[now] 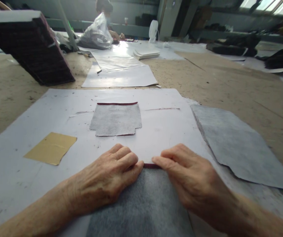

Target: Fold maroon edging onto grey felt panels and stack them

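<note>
A grey felt-like fabric piece (143,204) lies in front of me, its far edge turned over into a narrow dark red strip. My left hand (114,171) has its fingers curled, with the thumb pressing the left part of that folded edge. On the right part, my right hand (190,174) pinches the same fold between thumb and curled fingers. A short length of the red strip shows between the two thumbs. Farther off lies a smaller grey piece (116,118) with notched lower corners and a red far edge.
White sheeting (166,131) covers the work spot. A tan square (51,148) lies left, a stack of grey pieces (240,144) right. A tilted dark stack (32,49) stands back left. Beyond are white sheets (121,75), a plastic bag (97,34) and a seated person (115,34).
</note>
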The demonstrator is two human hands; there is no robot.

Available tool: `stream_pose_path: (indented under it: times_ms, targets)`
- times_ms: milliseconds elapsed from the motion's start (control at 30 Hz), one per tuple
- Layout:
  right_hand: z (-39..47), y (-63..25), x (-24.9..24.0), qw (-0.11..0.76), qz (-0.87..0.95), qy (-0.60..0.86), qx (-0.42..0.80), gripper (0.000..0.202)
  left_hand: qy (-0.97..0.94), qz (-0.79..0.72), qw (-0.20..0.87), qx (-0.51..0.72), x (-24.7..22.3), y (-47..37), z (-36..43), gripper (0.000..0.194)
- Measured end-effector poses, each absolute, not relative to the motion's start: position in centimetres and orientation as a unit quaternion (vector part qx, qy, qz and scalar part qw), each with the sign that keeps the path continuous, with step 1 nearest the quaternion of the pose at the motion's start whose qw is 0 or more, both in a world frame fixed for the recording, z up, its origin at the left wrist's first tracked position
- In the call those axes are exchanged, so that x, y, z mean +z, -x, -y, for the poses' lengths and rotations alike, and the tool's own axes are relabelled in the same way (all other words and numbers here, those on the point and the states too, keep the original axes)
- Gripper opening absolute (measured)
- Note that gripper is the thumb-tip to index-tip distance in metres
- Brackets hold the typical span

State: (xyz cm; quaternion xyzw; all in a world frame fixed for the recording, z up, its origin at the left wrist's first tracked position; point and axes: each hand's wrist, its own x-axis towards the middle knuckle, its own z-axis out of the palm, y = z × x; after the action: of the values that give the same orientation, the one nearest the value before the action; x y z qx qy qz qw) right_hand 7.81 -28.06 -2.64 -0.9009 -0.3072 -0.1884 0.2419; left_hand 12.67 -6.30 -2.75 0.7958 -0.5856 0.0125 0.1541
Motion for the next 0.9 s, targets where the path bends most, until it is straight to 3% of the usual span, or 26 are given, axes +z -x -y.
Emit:
stream_pose_path:
  times_ms: [333,900]
  targets:
    - [27.1,-7.3,-4.4,0.198,0.394,0.879,-0.18,0.032,-0.803,0.556,0.215,0.021,-3.0,-13.2,3.2,0.033]
    - [24.7,-8.9,-1.7,0.049,0.424,0.899,-0.098,0.061,-0.787,0.595,0.16,0.029,-2.4,-13.9,1.4,0.03]
